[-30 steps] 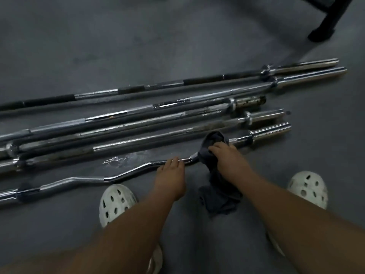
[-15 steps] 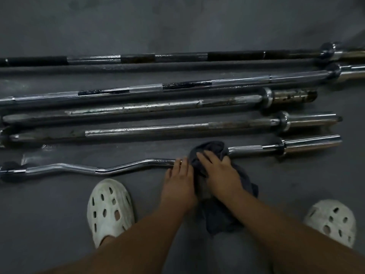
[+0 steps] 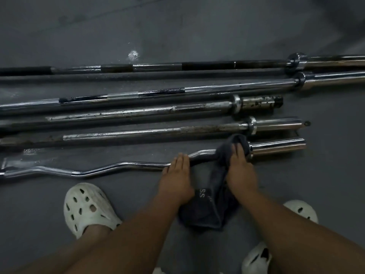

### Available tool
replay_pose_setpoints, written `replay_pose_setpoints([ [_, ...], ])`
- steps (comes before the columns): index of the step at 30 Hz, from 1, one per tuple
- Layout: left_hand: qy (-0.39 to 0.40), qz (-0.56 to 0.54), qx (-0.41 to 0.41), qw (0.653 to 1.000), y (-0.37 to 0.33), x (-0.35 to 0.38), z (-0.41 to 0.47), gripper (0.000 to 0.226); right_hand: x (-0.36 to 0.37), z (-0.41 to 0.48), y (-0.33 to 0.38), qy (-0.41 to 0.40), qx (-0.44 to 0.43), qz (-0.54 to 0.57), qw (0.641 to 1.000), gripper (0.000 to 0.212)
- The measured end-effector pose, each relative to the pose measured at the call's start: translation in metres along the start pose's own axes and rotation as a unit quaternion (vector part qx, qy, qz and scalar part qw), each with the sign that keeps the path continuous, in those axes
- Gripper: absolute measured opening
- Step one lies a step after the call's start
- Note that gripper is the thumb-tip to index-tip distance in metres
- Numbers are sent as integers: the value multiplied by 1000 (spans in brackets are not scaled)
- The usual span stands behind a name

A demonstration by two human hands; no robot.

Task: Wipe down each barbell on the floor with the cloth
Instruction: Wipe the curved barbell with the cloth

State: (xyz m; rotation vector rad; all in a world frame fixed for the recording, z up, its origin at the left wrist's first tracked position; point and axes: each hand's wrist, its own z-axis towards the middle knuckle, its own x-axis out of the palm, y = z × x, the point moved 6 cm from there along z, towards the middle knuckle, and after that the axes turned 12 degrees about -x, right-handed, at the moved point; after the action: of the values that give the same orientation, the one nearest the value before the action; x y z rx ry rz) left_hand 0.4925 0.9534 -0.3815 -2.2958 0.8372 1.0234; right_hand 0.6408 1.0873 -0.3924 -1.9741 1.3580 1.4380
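Note:
A chrome curl barbell lies nearest me on the grey floor. My left hand rests on its shaft with straight fingers. Just right of it, my right hand holds a dark grey cloth wrapped over the bar beside the right collar, and the cloth's tail hangs down to the floor between my arms. The sleeve sticks out to the right of the cloth. Beyond lie several straight barbells: a rusty one, a spotted one, a chrome one and a black-banded one.
My white perforated clogs stand on the floor, one at the left and one at the right. A wet patch glistens on the floor near the curl bar's left end. Bare grey floor stretches beyond the farthest bar.
My right hand has slid the cloth rightward along the curl bar up to the collar. My left hand has followed to the right on the shaft. The view has shifted.

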Motion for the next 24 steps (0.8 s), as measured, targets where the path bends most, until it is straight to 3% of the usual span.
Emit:
replay_pose_setpoints([
  [4, 1, -10, 16, 1000, -20, 2, 6, 91, 7, -10, 10, 81, -143, -25, 986, 88],
  [7, 24, 12, 18, 999, -26, 6, 1, 97, -6, -4, -23, 51, -32, -7, 998, 83],
  [11, 22, 30, 13, 999, -30, 2, 8, 99, -5, 4, -5, 97, -110, -47, 988, 88],
  [16, 16, 31, 1, 999, -34, 5, 16, 101, -16, 19, -26, 66, -20, -6, 998, 77],
  [24, 31, 48, 21, 998, -32, -1, 19, 99, -6, 10, -24, 98, -27, -12, 995, 84],
])
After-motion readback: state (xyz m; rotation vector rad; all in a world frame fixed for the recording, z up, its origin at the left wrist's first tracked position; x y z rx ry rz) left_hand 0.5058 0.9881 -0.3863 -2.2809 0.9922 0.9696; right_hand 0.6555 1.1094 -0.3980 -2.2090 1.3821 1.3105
